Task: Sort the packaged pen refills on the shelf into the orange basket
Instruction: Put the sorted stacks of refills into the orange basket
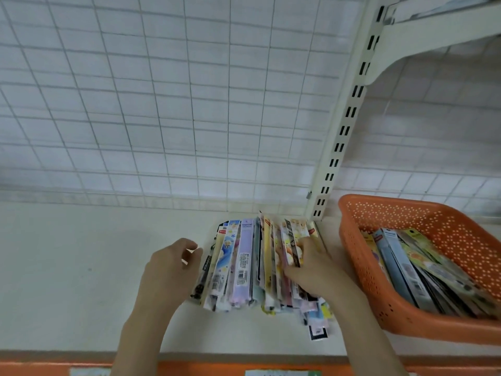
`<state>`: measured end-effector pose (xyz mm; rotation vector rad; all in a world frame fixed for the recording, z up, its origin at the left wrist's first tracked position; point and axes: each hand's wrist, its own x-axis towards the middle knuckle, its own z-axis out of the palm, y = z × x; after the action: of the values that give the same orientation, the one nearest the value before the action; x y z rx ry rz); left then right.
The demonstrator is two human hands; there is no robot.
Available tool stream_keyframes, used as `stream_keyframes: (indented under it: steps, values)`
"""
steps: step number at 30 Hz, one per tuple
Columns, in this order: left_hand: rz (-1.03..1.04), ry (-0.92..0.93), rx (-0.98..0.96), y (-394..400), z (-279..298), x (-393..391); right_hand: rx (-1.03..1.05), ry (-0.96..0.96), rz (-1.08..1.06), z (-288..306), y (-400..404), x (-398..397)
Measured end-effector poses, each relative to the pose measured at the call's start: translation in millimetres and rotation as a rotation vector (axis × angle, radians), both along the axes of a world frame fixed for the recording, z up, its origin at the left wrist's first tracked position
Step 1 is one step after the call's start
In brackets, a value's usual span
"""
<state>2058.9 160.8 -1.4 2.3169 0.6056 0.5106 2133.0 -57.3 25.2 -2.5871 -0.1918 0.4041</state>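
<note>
Our right hand (pixel 311 270) grips packaged refills (pixel 244 264) on the white shelf (pixel 81 267), our left hand (pixel 170 270) loosely curled and empty, orange basket (pixel 360 256) beside, wire-grid wall (pixel 162 104) behind.

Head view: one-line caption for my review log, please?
Right hand grips refill packs on the shelf; left hand hovers beside them; orange basket partly filled.

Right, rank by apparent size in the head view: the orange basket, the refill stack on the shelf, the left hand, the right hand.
1. orange basket, though its right side is cut off
2. refill stack
3. left hand and right hand: alike, unranked.
</note>
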Motion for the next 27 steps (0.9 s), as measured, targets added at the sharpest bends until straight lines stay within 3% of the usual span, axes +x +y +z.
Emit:
stream_keyframes:
  steps: [13, 18, 27]
  values:
    - [-0.055, 0.368, -0.038, -23, 9, 13, 0.325, -0.044, -0.058, -2, -20, 1]
    - [-0.134, 0.547, 0.079, -49, 14, 25, 0.344, -0.137, -0.053, 4, -26, 2]
    - [-0.123, 0.403, -0.175, -60, 16, 30, 0.36, -0.289, 0.025, -1, -29, -1]
